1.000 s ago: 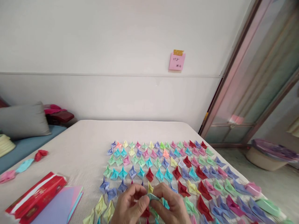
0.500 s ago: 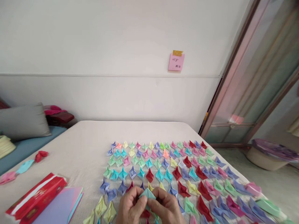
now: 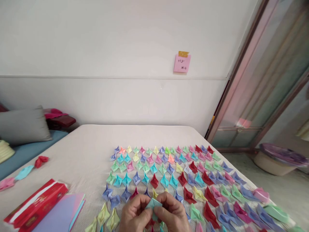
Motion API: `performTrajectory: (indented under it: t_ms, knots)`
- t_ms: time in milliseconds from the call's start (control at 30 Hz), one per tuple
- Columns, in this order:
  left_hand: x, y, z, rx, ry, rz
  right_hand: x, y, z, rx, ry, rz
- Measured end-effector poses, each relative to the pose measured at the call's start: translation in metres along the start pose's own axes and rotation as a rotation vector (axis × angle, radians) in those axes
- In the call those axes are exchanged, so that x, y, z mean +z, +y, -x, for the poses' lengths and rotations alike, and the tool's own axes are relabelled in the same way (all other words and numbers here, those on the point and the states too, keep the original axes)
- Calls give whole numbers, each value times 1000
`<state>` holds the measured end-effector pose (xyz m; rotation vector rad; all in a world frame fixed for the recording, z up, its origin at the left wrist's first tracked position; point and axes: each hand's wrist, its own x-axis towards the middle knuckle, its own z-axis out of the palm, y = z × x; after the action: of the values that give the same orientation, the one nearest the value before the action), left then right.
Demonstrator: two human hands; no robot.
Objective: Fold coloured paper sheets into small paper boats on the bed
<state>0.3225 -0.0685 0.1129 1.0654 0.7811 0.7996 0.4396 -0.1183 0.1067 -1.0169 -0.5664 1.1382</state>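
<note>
A small pale green folded paper [image 3: 154, 204] is held between both hands at the bottom centre. My left hand [image 3: 137, 212] pinches its left side with thumb and fingers, and my right hand [image 3: 172, 212] pinches its right side, the two thumbs close together on the near face. Around and beyond the hands, rows of small folded paper boats [image 3: 154, 181] in many colours cover the light tablecloth [image 3: 91, 151]. Several boats behind and beneath the hands are partly hidden.
A red packet [image 3: 36, 206] lies at the lower left on coloured paper sheets [image 3: 59, 212]. Three crumpled paper pieces [image 3: 24, 173] sit by the left edge. A pink note [image 3: 182, 63] is taped to the wall. A lidded bin [image 3: 277, 161] stands on the floor at right.
Both thumbs have shifted slightly on the pale green paper, and its top point now sits a little lower and looks flatter. The camera view has moved very slightly.
</note>
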Motion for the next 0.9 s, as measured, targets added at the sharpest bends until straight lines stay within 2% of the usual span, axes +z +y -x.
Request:
performTrajectory:
  t_ms: [267,433,633,800,900]
  knots:
    - [4,-2,1,30,52,-9,-2,7,-1,-25,32,52]
    - [3,-3,2,24,69,120,-4,13,-3,5,0,-8]
    - [2,-2,2,24,62,138,-9,16,-1,-64,-29,-12]
    - [-2,-2,4,149,71,-1,-8,13,2,-123,-16,15]
    - [-3,-1,5,231,77,-19,-6,7,4,-213,-13,20]
